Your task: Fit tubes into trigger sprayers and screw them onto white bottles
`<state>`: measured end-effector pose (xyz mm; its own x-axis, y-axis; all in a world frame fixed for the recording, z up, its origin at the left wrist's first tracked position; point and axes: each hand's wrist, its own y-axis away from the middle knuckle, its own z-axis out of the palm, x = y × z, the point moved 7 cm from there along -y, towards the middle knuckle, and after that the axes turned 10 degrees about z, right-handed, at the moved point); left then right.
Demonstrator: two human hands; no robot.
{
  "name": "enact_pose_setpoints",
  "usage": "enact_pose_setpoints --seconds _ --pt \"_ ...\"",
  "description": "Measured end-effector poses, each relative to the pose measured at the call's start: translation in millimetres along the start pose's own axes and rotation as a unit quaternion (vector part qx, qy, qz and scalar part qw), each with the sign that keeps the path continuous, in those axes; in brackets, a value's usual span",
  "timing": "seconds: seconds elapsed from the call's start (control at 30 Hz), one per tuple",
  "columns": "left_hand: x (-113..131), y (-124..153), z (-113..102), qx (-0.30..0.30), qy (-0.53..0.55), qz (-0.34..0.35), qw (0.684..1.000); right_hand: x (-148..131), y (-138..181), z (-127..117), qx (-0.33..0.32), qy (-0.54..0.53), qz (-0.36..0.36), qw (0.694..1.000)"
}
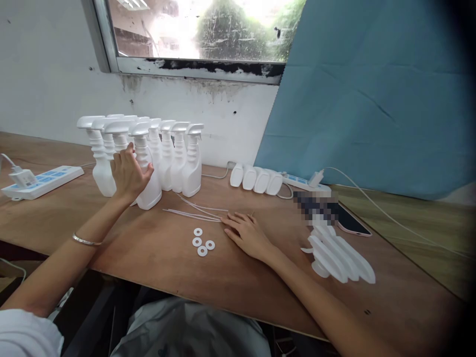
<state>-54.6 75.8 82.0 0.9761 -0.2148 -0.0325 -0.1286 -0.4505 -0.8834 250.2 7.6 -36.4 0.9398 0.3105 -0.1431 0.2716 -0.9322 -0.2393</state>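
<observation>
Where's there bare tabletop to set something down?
Bare table lies between the white washers and the front edge, between left forearm and right forearm. Another patch is right of the right forearm, in front of the spray heads. It's crowded at back left, where spray bottles stand packed near the left hand, and at right, beside the phone.

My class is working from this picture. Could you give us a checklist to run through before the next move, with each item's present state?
1. Standing spray bottles upright: ok.
2. Left hand firmly on the front bottle: cannot tell; it is beside it, contact unclear.
3. Right hand gripping the thin white tubes: cannot tell; its fingertips are at their ends.
4. White rings flat on the table: ok, four visible.
5. Loose spray heads kept apart from the rings: ok, right of the right hand.
</observation>
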Motion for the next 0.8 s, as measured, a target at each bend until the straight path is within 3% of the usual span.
enact_pose_setpoints --seconds 0.2,0.37,0.5,0.57,0.6,0.67,0.73,0.8 --pt "-4.8 -0.8 0.0 0.008 0.01 -0.014 1.0 2.8 1.4 -15.2 0.045 -0.001 0.016 0.999" --pt "-1.9 2.0 -1.5 0.028 0.028 -0.004 0.999 9.4 3.9 -42.9 0.116 0.123 0.047 0.984" --pt "14.6 9.3 -26.1 0.136 0.034 0.045 0.989 41.6 10.0 -69.4 0.146 0.224 0.18 0.947" --pt "32.6 10.6 -36.5 0.148 0.065 0.099 0.982 66.4 16.7 -79.8 0.154 0.25 0.267 0.918" --pt "45.8 9.5 -36.9 0.115 0.094 0.139 0.979 79.6 20.3 -82.9 0.152 0.262 0.307 0.902" --pt "80.2 9.0 -27.2 -0.031 0.175 0.231 0.957 105.1 26.3 -84.3 0.13 0.287 0.374 0.872" --pt "120.2 21.5 -10.9 -0.245 0.267 0.309 0.879 126.2 29.8 -82.1 0.102 0.303 0.416 0.851" --pt "154.0 44.5 -2.3 -0.428 0.336 0.347 0.764 142.5 32.9 -79.8 0.08 0.302 0.454 0.834"
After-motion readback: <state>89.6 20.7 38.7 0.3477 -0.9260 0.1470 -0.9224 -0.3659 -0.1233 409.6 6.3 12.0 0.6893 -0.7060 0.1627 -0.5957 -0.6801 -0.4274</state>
